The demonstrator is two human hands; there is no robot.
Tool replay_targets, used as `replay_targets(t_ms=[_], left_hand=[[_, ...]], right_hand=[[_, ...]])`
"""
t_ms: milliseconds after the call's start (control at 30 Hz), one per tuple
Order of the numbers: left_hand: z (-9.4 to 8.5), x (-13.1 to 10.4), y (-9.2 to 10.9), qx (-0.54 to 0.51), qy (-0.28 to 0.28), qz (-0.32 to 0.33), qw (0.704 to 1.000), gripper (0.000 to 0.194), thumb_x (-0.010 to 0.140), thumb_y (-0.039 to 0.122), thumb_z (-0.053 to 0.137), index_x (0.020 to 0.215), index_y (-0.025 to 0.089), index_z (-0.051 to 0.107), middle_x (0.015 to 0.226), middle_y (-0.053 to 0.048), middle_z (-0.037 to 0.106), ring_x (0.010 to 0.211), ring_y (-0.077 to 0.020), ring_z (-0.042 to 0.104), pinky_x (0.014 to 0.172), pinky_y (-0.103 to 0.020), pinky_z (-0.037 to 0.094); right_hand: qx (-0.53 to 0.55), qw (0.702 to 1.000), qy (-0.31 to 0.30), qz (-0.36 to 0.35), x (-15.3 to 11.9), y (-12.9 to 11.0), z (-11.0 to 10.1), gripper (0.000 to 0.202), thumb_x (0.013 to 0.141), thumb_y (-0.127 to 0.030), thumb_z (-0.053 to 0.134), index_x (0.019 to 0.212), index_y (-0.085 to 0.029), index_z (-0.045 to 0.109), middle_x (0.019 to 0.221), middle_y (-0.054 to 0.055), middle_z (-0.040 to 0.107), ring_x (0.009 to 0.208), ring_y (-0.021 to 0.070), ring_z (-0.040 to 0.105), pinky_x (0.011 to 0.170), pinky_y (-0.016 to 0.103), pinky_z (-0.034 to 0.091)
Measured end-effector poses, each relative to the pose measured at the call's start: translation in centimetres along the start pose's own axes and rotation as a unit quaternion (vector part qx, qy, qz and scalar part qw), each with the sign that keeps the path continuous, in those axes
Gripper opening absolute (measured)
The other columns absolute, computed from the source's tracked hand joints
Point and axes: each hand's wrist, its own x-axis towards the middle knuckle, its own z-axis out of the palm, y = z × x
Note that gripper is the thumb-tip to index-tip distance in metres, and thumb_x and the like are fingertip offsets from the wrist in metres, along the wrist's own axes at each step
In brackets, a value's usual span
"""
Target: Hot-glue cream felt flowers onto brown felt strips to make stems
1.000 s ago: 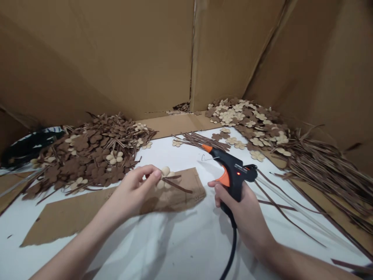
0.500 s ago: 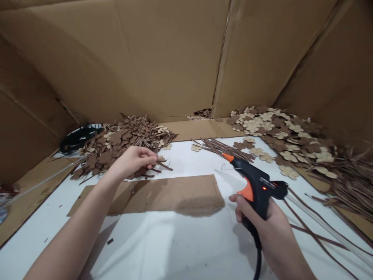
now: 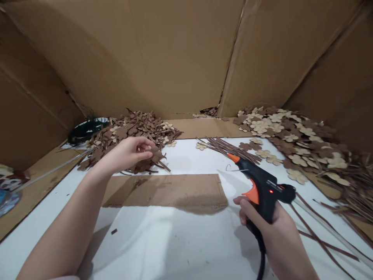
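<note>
My left hand (image 3: 132, 153) is at the front edge of the left pile (image 3: 128, 130) of brown flower cut-outs and thin strips. Its thumb and fingers pinch a brown flower cut-out (image 3: 157, 154); the exact contact is partly hidden by the fingers. Wrapped round the handle of a black and orange glue gun (image 3: 264, 184) is my right hand (image 3: 271, 229). The gun's nozzle points up and left, its red light is lit, and the index finger lies near the orange trigger. Between the hands a flat cardboard strip (image 3: 175, 190) rests on the white board (image 3: 145, 241).
Brown and cream flower cut-outs (image 3: 271, 122) are heaped at the back right, with brown strips (image 3: 355, 194) beside them. A bundle of strips (image 3: 230, 147) lies behind the gun nozzle. A dark plate (image 3: 87, 130) stands at the back left. Cardboard walls (image 3: 180, 58) enclose the board.
The view has shifted slightly, so most things sit a little further right. My left hand has turned, and a brown flower face now shows at its fingertips. The glue gun stays in my right hand.
</note>
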Motion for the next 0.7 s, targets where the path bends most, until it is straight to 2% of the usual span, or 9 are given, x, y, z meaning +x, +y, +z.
replay_targets(t_ms=[100, 333, 500, 600, 700], left_hand=[[-0.4, 0.6, -1.3, 0.04, 0.012, -0.035, 0.999, 0.026, 0.07, 0.041, 0.055, 0.078, 0.018, 0.064, 0.061, 0.001, 0.059, 0.056, -0.0144, 0.051, 0.051, -0.022, 0.035], [-0.7, 1.3, -3.1, 0.044, 0.031, -0.068, 0.996, 0.025, 0.068, 0.042, 0.053, 0.066, 0.018, 0.058, 0.056, 0.002, 0.053, 0.05, -0.0127, 0.044, 0.047, -0.022, 0.031], [-0.8, 1.4, -3.6, 0.069, 0.038, -0.086, 0.993, 0.021, 0.069, 0.037, 0.052, 0.068, 0.017, 0.06, 0.057, 0.002, 0.053, 0.052, -0.0137, 0.046, 0.05, -0.023, 0.033], [-1.7, 1.6, -3.3, 0.097, 0.054, -0.089, 0.99, 0.021, 0.071, 0.034, 0.049, 0.069, 0.016, 0.061, 0.057, 0.002, 0.054, 0.053, -0.0141, 0.047, 0.051, -0.024, 0.033], [-3.6, 2.4, -2.7, 0.129, 0.069, -0.092, 0.985, 0.022, 0.074, 0.034, 0.049, 0.072, 0.016, 0.062, 0.061, 0.002, 0.057, 0.057, -0.0148, 0.051, 0.054, -0.024, 0.035]], right_hand=[[-0.007, 1.0, 0.004, 0.001, 0.0, -0.2, 0.0, 0.04, 0.067, -0.058, 0.061, 0.065, -0.019, 0.051, 0.062, -0.001, 0.055, 0.062, 0.0145, 0.049, 0.055, 0.024, 0.04], [-0.03, 1.0, 0.004, 0.002, 0.2, 0.4, -0.1, 0.042, 0.066, -0.06, 0.061, 0.061, -0.019, 0.052, 0.064, 0.001, 0.056, 0.073, 0.019, 0.052, 0.057, 0.026, 0.037], [-0.026, 1.0, -0.007, -0.008, 0.3, 1.1, -0.4, 0.04, 0.067, -0.059, 0.061, 0.065, -0.02, 0.052, 0.063, 0.001, 0.056, 0.078, 0.0208, 0.054, 0.059, 0.026, 0.037], [-0.027, 0.999, -0.008, -0.015, 0.4, 1.2, -0.4, 0.04, 0.068, -0.058, 0.061, 0.063, -0.02, 0.052, 0.065, 0.001, 0.058, 0.078, 0.0207, 0.055, 0.059, 0.026, 0.038], [-0.03, 0.999, -0.002, -0.012, 0.3, 1.0, -0.3, 0.041, 0.067, -0.059, 0.061, 0.061, -0.02, 0.052, 0.065, 0.002, 0.058, 0.074, 0.0205, 0.054, 0.056, 0.027, 0.037]])
